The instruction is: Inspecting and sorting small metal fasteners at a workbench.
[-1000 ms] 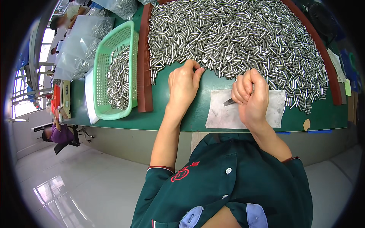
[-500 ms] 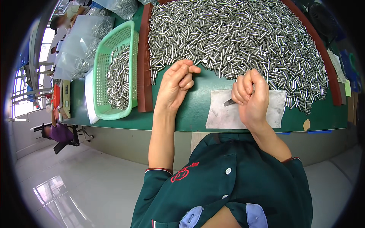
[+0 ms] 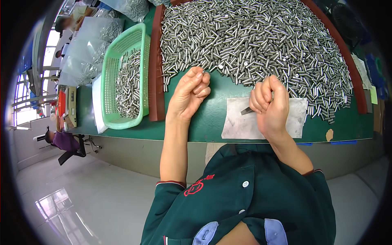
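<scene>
A wide heap of short, shiny metal pins [image 3: 253, 41] covers the far part of the green table. At the heap's near edge, my left hand [image 3: 188, 94] is closed, thumb and fingertips pinched together. A tiny glint at those fingertips looks like the end of one pin; the rest is hidden. My right hand [image 3: 271, 104] is a closed fist above a smudged white sheet [image 3: 237, 126]. From its left side sticks out a flat grey metal tool [image 3: 246, 110] with a slanted end; the fingers hide the remainder, so its kind is unclear.
Left of the heap runs a red-brown rail [image 3: 156, 81], another rail [image 3: 354, 77] borders its right. Beside the left rail, a green plastic basket [image 3: 145, 73] holds more pins. Clear bags [image 3: 83, 49] of pins and a scale [image 3: 71, 106] stand farther left, where other people sit.
My left index finger, stretched out before, has curled in to meet the thumb in a pinch. My right hand and the grey tool have stayed in place.
</scene>
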`<action>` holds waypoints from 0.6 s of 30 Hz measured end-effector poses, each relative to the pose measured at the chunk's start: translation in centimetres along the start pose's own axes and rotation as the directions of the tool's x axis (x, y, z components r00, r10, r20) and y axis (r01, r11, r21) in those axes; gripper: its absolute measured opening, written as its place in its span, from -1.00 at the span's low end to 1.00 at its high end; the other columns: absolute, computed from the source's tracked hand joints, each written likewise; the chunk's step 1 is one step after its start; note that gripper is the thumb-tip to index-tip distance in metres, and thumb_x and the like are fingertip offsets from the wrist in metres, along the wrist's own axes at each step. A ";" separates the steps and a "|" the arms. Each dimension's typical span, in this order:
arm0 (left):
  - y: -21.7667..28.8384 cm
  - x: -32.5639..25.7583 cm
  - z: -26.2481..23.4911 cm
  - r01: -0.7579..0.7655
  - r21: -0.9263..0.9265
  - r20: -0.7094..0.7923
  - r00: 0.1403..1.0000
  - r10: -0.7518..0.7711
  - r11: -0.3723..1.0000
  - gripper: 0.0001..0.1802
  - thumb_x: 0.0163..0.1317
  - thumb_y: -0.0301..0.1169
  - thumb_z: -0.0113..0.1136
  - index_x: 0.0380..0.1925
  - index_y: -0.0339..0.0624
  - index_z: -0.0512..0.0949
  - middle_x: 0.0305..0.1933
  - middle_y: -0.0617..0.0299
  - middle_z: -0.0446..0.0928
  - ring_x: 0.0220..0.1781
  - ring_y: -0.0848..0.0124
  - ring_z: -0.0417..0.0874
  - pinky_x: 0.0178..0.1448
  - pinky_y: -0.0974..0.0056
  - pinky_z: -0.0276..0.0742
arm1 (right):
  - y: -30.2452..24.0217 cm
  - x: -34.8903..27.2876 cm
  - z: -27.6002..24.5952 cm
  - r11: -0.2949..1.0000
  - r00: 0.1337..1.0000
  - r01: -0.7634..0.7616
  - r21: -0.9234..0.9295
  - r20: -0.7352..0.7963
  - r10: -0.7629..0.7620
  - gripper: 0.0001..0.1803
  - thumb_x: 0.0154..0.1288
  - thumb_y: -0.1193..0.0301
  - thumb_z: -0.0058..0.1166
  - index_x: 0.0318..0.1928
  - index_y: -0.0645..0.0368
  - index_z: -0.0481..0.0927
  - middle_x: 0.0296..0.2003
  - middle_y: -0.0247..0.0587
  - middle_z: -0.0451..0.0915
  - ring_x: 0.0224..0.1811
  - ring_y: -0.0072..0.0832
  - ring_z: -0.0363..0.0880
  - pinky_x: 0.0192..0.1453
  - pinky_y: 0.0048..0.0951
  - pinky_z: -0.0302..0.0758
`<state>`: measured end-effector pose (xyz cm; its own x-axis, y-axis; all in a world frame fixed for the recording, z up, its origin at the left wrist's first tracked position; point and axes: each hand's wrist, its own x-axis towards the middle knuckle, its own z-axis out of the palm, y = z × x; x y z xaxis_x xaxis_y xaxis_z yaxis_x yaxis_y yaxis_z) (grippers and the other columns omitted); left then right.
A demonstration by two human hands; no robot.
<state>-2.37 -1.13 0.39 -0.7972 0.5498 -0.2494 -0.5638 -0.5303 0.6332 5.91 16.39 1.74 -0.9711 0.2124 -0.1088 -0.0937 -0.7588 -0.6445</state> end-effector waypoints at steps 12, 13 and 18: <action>0.0 0.0 -0.3 0.002 0.036 0.043 0.999 -0.004 0.999 -0.77 0.24 -0.35 -0.09 -0.21 -0.28 0.38 -0.50 0.20 0.41 -0.66 0.66 0.11 -0.58 0.56 0.04 | 0.0 0.0 0.0 1.000 1.000 0.000 -0.001 0.005 0.000 -0.61 0.29 0.35 -0.39 -0.72 0.08 0.07 -0.82 -0.46 0.07 -0.80 -0.73 -0.09 -0.73 -0.64 -0.10; 0.0 0.0 -0.3 0.004 0.038 0.047 0.999 -0.006 0.999 -0.76 0.25 -0.34 -0.11 -0.20 -0.28 0.36 -0.50 0.19 0.41 -0.66 0.66 0.11 -0.58 0.56 0.04 | 0.0 0.0 0.0 1.000 1.000 0.000 -0.003 0.003 0.000 -0.61 0.29 0.35 -0.38 -0.72 0.08 0.07 -0.82 -0.46 0.07 -0.80 -0.73 -0.09 -0.73 -0.64 -0.10; 0.1 -0.1 -0.2 0.009 0.034 0.042 0.999 -0.011 0.999 -0.77 0.26 -0.33 -0.14 -0.24 -0.28 0.36 -0.49 0.14 0.42 -0.66 0.65 0.12 -0.58 0.55 0.05 | 0.0 0.0 0.1 1.000 1.000 0.000 -0.009 0.002 0.000 -0.61 0.29 0.35 -0.38 -0.72 0.08 0.07 -0.82 -0.45 0.07 -0.80 -0.73 -0.09 -0.73 -0.64 -0.10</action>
<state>-2.42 -1.35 0.35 -0.7813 0.5821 -0.2252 -0.5636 -0.5029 0.6553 5.89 16.32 1.82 -0.9716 0.2108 -0.1073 -0.0914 -0.7531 -0.6515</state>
